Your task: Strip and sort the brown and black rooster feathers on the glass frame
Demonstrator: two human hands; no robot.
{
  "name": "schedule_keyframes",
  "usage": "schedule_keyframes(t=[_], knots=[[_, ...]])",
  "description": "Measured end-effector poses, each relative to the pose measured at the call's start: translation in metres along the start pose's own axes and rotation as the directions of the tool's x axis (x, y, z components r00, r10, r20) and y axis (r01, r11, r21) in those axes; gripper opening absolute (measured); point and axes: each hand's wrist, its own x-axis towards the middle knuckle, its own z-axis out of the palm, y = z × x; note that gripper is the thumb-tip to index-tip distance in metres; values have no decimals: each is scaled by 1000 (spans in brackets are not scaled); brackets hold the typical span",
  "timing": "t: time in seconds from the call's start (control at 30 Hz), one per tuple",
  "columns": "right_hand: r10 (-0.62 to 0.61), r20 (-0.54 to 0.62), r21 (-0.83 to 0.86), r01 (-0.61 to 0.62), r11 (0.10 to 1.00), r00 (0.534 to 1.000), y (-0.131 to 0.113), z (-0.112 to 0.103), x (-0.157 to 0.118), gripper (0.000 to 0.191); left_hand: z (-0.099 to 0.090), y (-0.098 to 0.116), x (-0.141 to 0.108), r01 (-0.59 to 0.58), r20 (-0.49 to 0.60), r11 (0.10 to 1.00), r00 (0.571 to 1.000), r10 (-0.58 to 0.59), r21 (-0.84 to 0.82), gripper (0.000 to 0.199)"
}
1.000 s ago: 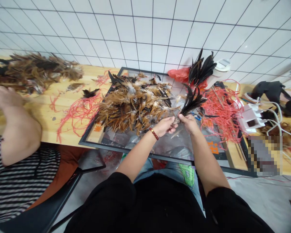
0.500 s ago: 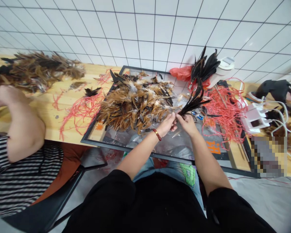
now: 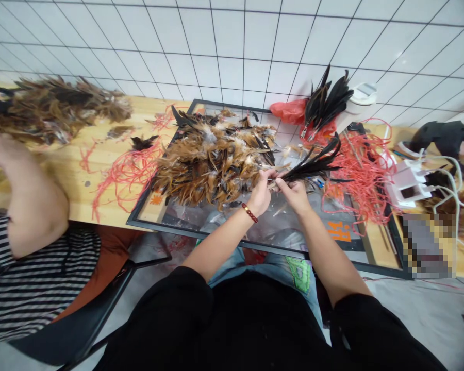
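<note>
A small bunch of long black feathers [image 3: 313, 164] points up and to the right, its quill ends between my two hands. My right hand [image 3: 293, 195] pinches the bunch near the quills with thumb and fingers. Close beside it, my left hand [image 3: 261, 193], with a red bead bracelet at the wrist, is closed at the quill ends; its fingertips are partly hidden. Just left of my hands lies a large heap of brown feathers [image 3: 212, 165] on a black-framed glass panel [image 3: 232, 239]. Blue-handled scissors or a similar tool [image 3: 319, 183] lie partly under the black feathers.
Red plastic strings [image 3: 361, 175] are heaped at the right, more [image 3: 127, 172] at the left. Black feathers [image 3: 327, 105] stand by a red bag [image 3: 288, 111] near the tiled wall. White chargers with cables [image 3: 408, 183] sit far right. A co-worker's arm [image 3: 34, 180] is at the left beside another feather pile [image 3: 58, 111].
My left hand has shifted slightly left and up along the quills. The black feather bunch now lies lower and more level in my right hand. The co-worker's hand has moved left.
</note>
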Motion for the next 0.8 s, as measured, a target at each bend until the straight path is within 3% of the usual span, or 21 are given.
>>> schedule_keyframes(t=[0.1,0.17,0.27,0.33,0.43,0.53,0.67,0.8], knots=[[19,-93,30,-16,999,995,4,-2,2,44,-3,-3,1,-76,36,996,997,74,52,47],[42,-183,90,-26,996,982,5,-5,5,46,-6,-3,1,-165,16,964,986,166,210,40],[48,-243,128,-17,992,969,6,-11,7,47,-9,2,-1,-269,59,824,959,278,498,34],[26,-219,90,-6,996,975,6,-13,7,44,-9,6,-3,-307,136,753,950,282,582,29],[4,-166,-5,-5,1000,986,8,-15,5,42,-8,5,-4,-323,174,733,946,275,598,19],[9,-129,-19,-11,1000,992,9,-13,4,41,-9,1,-3,-294,136,728,954,269,619,6],[29,-108,38,-25,999,994,8,-9,4,43,-9,0,-2,-207,90,768,977,192,606,9],[25,-83,15,-23,1000,996,8,-10,5,41,-7,7,-6,-240,126,760,970,207,603,7]])
